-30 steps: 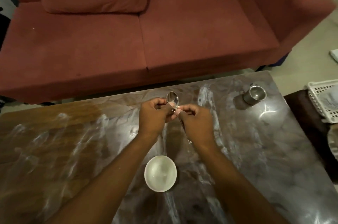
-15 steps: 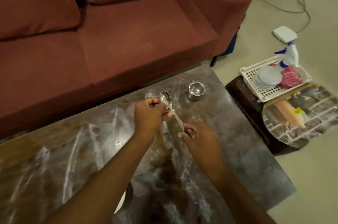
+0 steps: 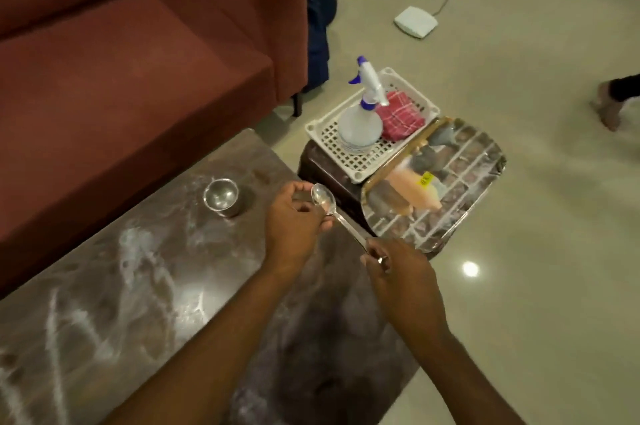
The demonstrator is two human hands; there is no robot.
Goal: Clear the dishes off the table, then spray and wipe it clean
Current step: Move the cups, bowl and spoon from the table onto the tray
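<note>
A steel spoon (image 3: 325, 200) is held in the air over the right end of the marbled brown table (image 3: 145, 286). My left hand (image 3: 294, 220) pinches it just below the bowl, and my right hand (image 3: 391, 268) grips the end of its handle. A small steel cup (image 3: 221, 196) stands on the table to the left of my hands. Beyond the table's right end, a white plastic basket (image 3: 367, 161) holds a spray bottle (image 3: 362, 119) with a blue nozzle and a folded red checked cloth (image 3: 401, 114).
A shiny steel tray (image 3: 450, 189) lies beside the basket on a dark low stool (image 3: 318, 168). A maroon sofa (image 3: 138, 60) runs along the table's far side. A white box (image 3: 415, 21) with a cable lies on the pale floor. A person's foot (image 3: 609, 105) is at the right edge.
The view has swung right, so the basket, tray and floor now fill the right side. Both hands carried the spoon rightward to the table's end. The bowl seen earlier is out of view.
</note>
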